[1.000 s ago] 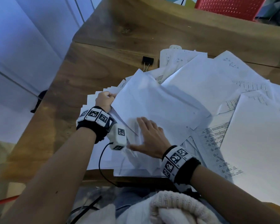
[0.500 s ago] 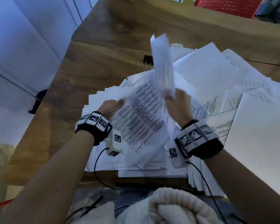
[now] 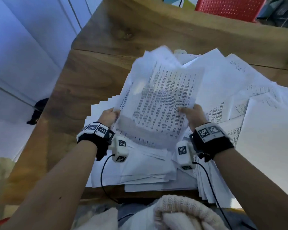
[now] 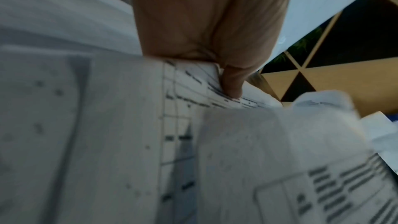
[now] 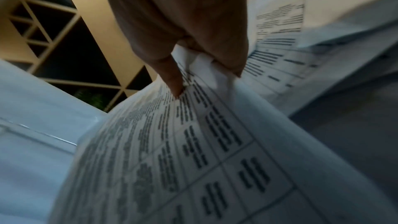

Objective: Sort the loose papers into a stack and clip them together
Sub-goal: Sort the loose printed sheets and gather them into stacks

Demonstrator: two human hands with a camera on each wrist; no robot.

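both hands, left hand (image 3: 108, 117) and right hand (image 3: 194, 116), grip a printed sheaf (image 3: 163, 103) above the wooden desk (image 3: 83, 90). loose papers (image 3: 239, 90) cover the desk; a red crate (image 3: 229, 7) sits behind the desk, white wall (image 3: 23, 47) left.

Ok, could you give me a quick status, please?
Left hand and right hand grip printed sheets, lifted. Loose papers unstacked. No clip visible.

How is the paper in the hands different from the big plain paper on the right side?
The held sheet is lifted off the pile, gripped by the left hand and right hand; the plain sheet lies untouched. The held sheet shows dense printed lines; the plain sheet looks blank. Both are white paper.
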